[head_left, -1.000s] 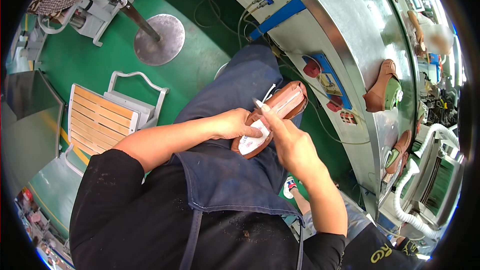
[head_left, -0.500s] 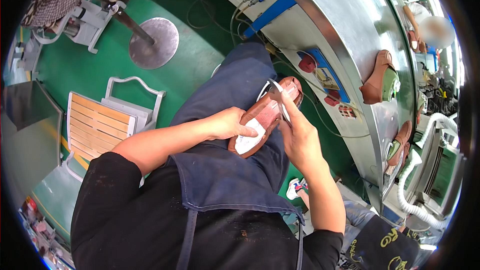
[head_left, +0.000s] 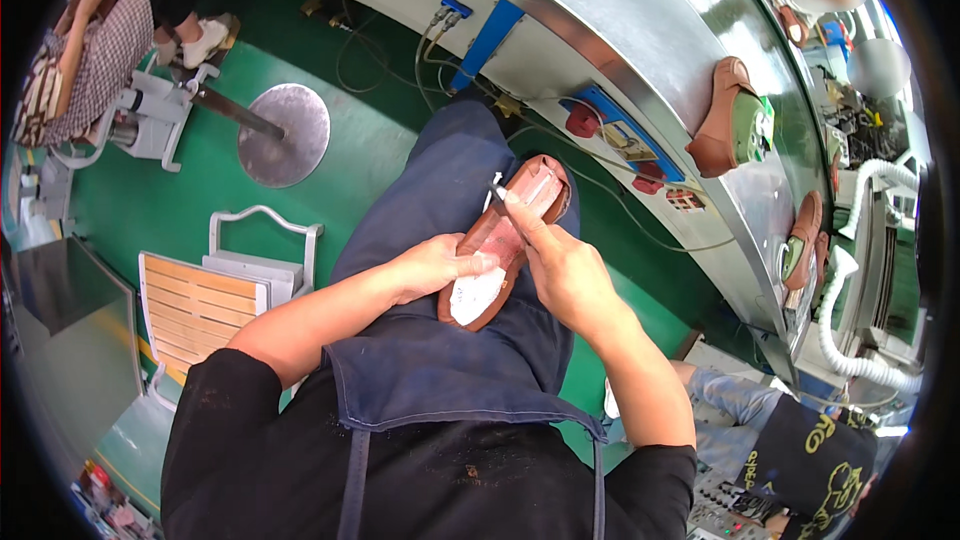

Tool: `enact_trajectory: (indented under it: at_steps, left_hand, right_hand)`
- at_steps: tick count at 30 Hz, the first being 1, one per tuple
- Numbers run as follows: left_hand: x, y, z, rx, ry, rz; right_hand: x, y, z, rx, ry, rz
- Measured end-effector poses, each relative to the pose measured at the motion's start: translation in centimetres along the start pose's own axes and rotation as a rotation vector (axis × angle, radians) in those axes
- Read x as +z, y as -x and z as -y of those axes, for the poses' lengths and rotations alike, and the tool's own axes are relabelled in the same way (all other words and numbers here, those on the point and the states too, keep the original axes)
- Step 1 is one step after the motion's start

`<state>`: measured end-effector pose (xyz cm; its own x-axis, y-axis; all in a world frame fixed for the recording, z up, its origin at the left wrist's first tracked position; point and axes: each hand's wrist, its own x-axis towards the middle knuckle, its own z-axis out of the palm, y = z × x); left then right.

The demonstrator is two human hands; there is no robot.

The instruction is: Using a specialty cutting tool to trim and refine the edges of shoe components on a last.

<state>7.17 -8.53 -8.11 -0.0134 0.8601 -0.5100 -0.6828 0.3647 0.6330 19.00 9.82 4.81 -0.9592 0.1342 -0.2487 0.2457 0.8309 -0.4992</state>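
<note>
Across my lap lies a brown leather shoe (head_left: 497,238), its reddish underside turned up toward me and a white patch at its near end. My left hand (head_left: 430,268) grips the near left side, with the thumb pressed on the underside. Over the shoe's right side, my right hand (head_left: 565,275) is closed around a slim dark metal hand tool (head_left: 497,197). The tool's tip sticks out past the fingers near the shoe's left edge. Most of the tool is hidden in the hand, so its exact kind cannot be made out.
Brown shoes with green inside, one nearer (head_left: 722,120) and one farther (head_left: 803,230), rest on the metal bench (head_left: 640,10) at right. A slatted chair (head_left: 195,305) and a round metal base (head_left: 285,135) stand left. Other people sit at upper left and lower right.
The shoe and both hands have shifted slightly left in view. My right hand has turned with the tool, whose curved metal part showed more before. My left thumb lies farther up the underside.
</note>
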Motion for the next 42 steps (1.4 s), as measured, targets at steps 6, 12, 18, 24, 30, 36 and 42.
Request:
enact_trajectory:
  at_steps: [6,12,18,24,30,36,42]
  left_hand:
    - [1.2,-1.3,-1.6,-0.097,0.267,-0.075]
    - [2.6,-2.4,-0.4,-0.168,0.325,-0.096]
    - [5.4,-3.8,0.0,-0.155,0.202,0.052]
    - [7.3,-7.0,-0.7,-0.231,0.079,0.181]
    - [10.3,-8.5,-6.9,0.900,-1.113,0.173]
    - [9.1,-13.5,-12.2,0.559,-1.646,-0.040]
    - [8.2,-14.9,-11.9,0.677,-1.606,-0.071]
  right_hand:
    - [0.7,1.1,-1.0,0.073,-0.136,-0.122]
    - [0.5,4.9,-3.4,0.523,-0.643,-0.285]
    - [-0.5,8.4,-4.6,0.627,-0.771,-0.258]
    - [0.6,9.2,-6.6,0.597,-0.639,-0.288]
    - [1.3,8.1,-10.1,0.507,-0.355,-0.462]
    - [0.7,7.1,-10.9,0.615,-0.380,-0.438]
    - [-0.6,7.4,-9.8,0.681,-0.955,-0.253]
